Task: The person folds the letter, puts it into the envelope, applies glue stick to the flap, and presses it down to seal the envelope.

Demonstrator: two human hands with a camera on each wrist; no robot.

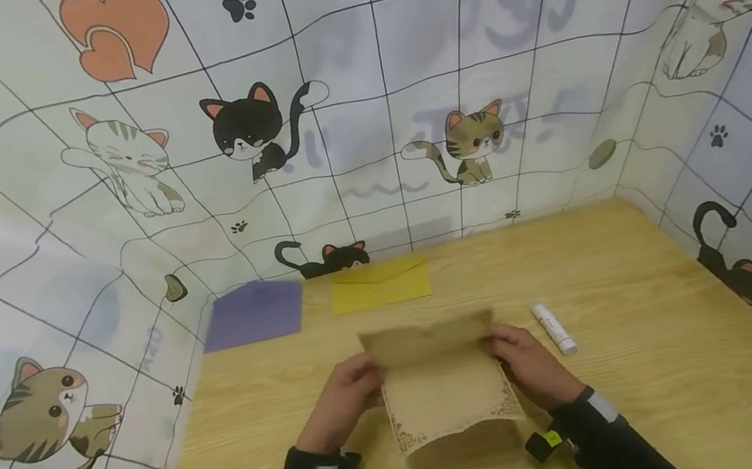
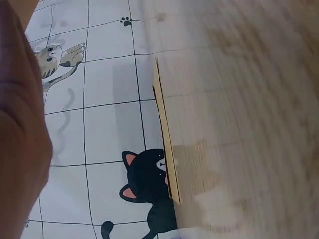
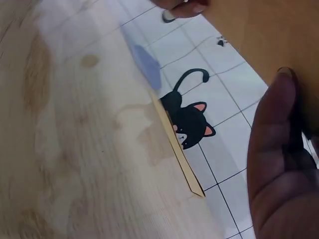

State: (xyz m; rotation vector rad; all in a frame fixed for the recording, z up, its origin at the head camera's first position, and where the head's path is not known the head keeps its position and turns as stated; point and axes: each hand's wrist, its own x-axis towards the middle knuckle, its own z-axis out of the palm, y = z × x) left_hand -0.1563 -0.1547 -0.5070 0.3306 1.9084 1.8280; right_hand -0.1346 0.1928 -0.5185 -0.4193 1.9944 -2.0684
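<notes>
A tan sheet of paper [image 1: 447, 394] with brown ornament in its lower corners is held up in front of the person, its top part creased and darker. My left hand [image 1: 346, 401] pinches its left edge between thumb and fingers. On the opposite edge my right hand [image 1: 529, 366] grips the sheet the same way. In the right wrist view the right thumb [image 3: 276, 134] lies along the tan paper [image 3: 264, 35]. Only the side of the left hand [image 2: 22, 124] shows in the left wrist view.
A purple envelope [image 1: 252, 314] and a yellow envelope [image 1: 379, 284] lie at the back of the wooden table [image 1: 265, 421]. A white glue stick [image 1: 554, 328] lies right of the right hand. Cat-patterned cloth [image 1: 350, 60] walls the table at the back and sides.
</notes>
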